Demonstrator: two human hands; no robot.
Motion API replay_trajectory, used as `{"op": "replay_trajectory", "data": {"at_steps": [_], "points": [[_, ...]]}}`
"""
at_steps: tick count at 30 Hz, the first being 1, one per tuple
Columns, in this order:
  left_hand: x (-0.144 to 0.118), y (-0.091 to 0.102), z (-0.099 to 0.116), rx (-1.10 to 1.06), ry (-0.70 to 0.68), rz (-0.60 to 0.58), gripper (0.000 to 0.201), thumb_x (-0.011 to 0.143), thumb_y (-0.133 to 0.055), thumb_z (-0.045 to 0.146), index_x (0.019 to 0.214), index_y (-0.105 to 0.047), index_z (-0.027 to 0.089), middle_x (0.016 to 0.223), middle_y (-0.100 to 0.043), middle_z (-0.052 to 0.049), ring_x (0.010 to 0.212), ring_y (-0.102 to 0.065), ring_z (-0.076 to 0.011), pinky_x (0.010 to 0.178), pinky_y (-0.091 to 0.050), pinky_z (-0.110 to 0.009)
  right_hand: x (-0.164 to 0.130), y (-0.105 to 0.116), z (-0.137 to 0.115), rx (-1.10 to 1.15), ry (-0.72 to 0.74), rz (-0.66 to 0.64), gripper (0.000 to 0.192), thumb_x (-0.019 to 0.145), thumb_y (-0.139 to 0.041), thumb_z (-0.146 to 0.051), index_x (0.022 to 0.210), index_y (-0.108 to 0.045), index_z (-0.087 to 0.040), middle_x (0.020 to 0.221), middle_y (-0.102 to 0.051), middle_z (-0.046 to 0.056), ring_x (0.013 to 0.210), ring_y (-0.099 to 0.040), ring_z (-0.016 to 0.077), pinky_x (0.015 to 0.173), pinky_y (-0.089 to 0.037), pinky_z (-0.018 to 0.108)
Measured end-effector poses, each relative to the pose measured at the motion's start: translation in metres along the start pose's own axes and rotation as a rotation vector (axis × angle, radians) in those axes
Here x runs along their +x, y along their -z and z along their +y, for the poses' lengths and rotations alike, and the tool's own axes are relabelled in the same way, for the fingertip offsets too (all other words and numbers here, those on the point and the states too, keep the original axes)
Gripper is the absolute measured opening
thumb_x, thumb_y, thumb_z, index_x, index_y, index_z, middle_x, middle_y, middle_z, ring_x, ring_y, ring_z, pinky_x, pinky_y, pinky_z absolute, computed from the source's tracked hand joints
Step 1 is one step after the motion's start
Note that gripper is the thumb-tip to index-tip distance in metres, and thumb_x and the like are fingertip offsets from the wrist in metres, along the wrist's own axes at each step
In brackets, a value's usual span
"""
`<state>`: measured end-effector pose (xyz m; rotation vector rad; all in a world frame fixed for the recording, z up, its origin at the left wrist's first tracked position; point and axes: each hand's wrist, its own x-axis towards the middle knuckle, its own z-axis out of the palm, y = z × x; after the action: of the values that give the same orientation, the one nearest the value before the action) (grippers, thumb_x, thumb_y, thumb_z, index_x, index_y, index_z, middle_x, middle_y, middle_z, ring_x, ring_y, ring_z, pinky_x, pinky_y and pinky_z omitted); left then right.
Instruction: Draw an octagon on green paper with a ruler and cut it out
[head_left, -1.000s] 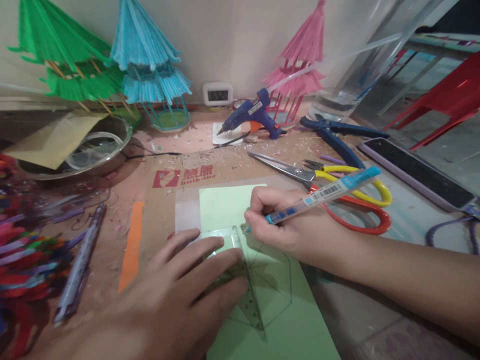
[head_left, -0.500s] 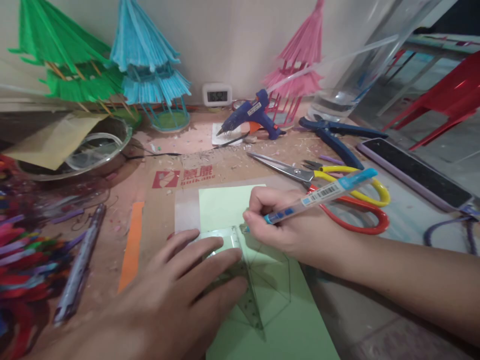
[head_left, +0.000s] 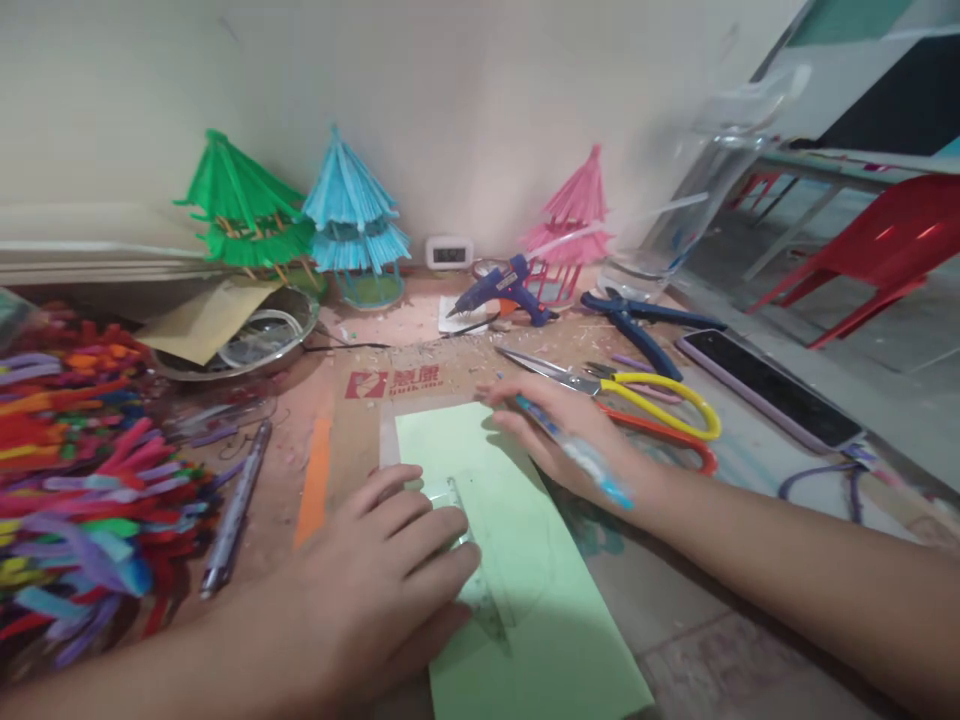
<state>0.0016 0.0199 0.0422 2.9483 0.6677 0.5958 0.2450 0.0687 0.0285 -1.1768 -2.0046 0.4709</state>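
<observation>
A light green sheet of paper (head_left: 540,640) with faint pencil-like lines lies in front of me. On it is a clear triangular ruler (head_left: 484,605), partly hidden by my left hand (head_left: 397,570), whose fingers lie spread flat over it. My right hand (head_left: 566,425) is at the sheet's upper right edge, fingertips touching the paper's edge. A pen (head_left: 581,460) with a clear barrel and light blue ends rests in that hand, tilted back toward the wrist. Just beyond are scissors (head_left: 667,400) with one yellow and one red handle.
A blue glue gun (head_left: 495,288), blue-handled pliers (head_left: 637,325) and a phone (head_left: 772,390) lie behind. Green (head_left: 244,205), blue (head_left: 351,210) and pink (head_left: 574,210) umbrella-roofed models stand by the wall. At left are colourful fuzzy strips (head_left: 97,500), a metal bowl (head_left: 300,335) and another pen (head_left: 238,510).
My right hand has turned, and the pen now points back toward the wrist instead of tip-down at the ruler. My left hand stays on the ruler. The view has tilted up and pulled back.
</observation>
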Motion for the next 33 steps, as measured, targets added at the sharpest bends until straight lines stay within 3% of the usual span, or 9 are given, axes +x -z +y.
{"op": "replay_trajectory", "data": {"at_steps": [4, 11, 17, 23, 33], "points": [[-0.002, 0.005, -0.001, -0.027, -0.025, -0.021, 0.017, 0.1, -0.052, 0.025, 0.109, -0.066, 0.022, 0.101, -0.072, -0.004, 0.095, -0.067, -0.0226, 0.107, -0.047, -0.049, 0.008, -0.004, 0.008, -0.14, -0.019, -0.115, 0.028, 0.087, -0.069, -0.025, 0.113, -0.058, -0.021, 0.116, -0.071, 0.012, 0.107, -0.068, 0.0291, 0.093, -0.052, 0.045], [0.0, 0.013, -0.006, -0.097, -0.051, -0.06, 0.022, 0.097, -0.053, 0.025, 0.115, -0.063, 0.018, 0.111, -0.069, -0.009, 0.107, -0.067, -0.0233, 0.115, -0.041, -0.058, 0.012, -0.001, -0.003, -0.209, 0.005, -0.15, 0.031, 0.083, -0.074, -0.021, 0.11, -0.059, -0.019, 0.112, -0.068, 0.013, 0.106, -0.063, 0.0305, 0.092, -0.049, 0.046], [0.002, 0.014, -0.007, -0.167, -0.094, -0.063, 0.024, 0.094, -0.052, 0.022, 0.115, -0.063, 0.018, 0.116, -0.066, -0.013, 0.112, -0.064, -0.0246, 0.099, -0.056, -0.044, 0.011, 0.0, -0.01, -0.205, 0.042, -0.188, 0.03, 0.083, -0.076, -0.019, 0.107, -0.059, -0.021, 0.101, -0.07, 0.007, 0.101, -0.065, 0.026, 0.089, -0.049, 0.04], [0.004, 0.017, -0.008, -0.208, -0.116, -0.072, 0.028, 0.09, -0.05, 0.016, 0.116, -0.062, 0.018, 0.117, -0.066, -0.013, 0.114, -0.063, -0.0246, 0.102, -0.054, -0.045, 0.011, 0.001, -0.013, -0.208, 0.056, -0.2, 0.029, 0.085, -0.073, -0.017, 0.111, -0.06, -0.019, 0.116, -0.07, 0.013, 0.113, -0.064, 0.0288, 0.096, -0.049, 0.044], [0.006, 0.015, -0.008, -0.258, -0.144, -0.115, 0.03, 0.085, -0.049, 0.014, 0.112, -0.061, 0.017, 0.115, -0.064, -0.013, 0.113, -0.061, -0.0242, 0.104, -0.052, -0.043, 0.011, -0.002, -0.015, -0.202, 0.066, -0.217, 0.034, 0.085, -0.078, -0.021, 0.114, -0.061, -0.018, 0.115, -0.07, 0.013, 0.113, -0.064, 0.0292, 0.096, -0.049, 0.044]]}}
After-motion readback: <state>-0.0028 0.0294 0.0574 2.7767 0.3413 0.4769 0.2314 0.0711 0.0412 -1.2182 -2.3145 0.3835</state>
